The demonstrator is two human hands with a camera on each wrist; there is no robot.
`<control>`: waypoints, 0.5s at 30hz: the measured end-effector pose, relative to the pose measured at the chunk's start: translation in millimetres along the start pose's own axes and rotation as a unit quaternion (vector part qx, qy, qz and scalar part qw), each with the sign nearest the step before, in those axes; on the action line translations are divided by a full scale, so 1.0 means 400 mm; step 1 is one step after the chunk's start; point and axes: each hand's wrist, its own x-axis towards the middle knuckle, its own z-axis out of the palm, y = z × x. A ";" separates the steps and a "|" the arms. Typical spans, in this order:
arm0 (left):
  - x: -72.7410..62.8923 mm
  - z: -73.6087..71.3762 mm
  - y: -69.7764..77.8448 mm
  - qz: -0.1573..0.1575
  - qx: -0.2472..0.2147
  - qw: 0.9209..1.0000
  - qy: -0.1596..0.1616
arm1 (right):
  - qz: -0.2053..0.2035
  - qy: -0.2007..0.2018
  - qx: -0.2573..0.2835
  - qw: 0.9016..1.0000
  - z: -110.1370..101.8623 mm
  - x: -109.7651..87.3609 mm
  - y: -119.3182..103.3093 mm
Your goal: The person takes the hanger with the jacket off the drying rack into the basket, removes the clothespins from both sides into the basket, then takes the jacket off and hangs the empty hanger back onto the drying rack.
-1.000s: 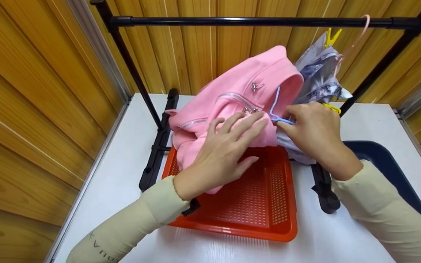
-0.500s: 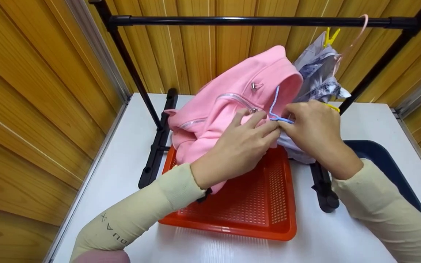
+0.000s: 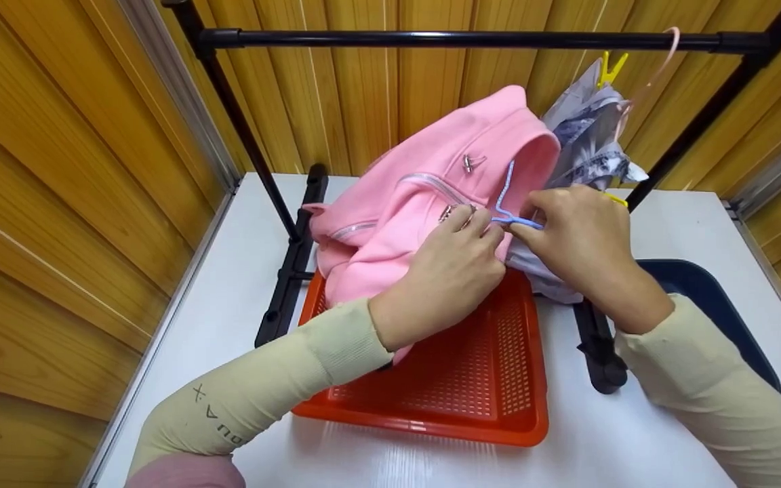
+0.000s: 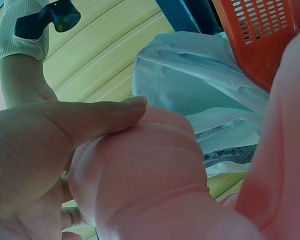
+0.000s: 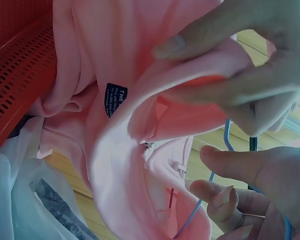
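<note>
hoodie: soft pink zip-up fleece hoodie [image 3: 424, 203] is draping over the orange perforated plastic basket [image 3: 485, 379]
left hand [image 3: 448, 278]: fingers pinching the collar fabric
right hand [image 3: 584, 240]: gripping the thin blue wire hanger [image 3: 507, 196] — touching the collar, hook pointing up, just right of the left fingertips

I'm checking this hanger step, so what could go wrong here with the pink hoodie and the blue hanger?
The left hand only pinches a fold of the pink hoodie, so it might slip into the orange basket. The thin blue hanger, held by the right hand, could snag the zipper. The grey garment crowds close and might get tangled.
</note>
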 end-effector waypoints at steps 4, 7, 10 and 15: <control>-0.009 -0.002 -0.002 -0.003 -0.014 1.000 0.012 | -0.001 0.002 0.007 1.000 -0.001 0.001 0.012; -0.019 -0.003 -0.006 -0.001 -0.025 0.999 0.027 | 0.004 0.000 0.008 1.000 -0.002 0.004 0.023; -0.030 -0.005 -0.009 0.003 -0.024 0.999 0.031 | 0.011 -0.010 0.009 1.000 -0.004 0.007 0.032; -0.049 -0.010 -0.017 0.005 -0.029 0.999 0.036 | 0.020 -0.029 0.018 0.999 -0.008 0.012 0.044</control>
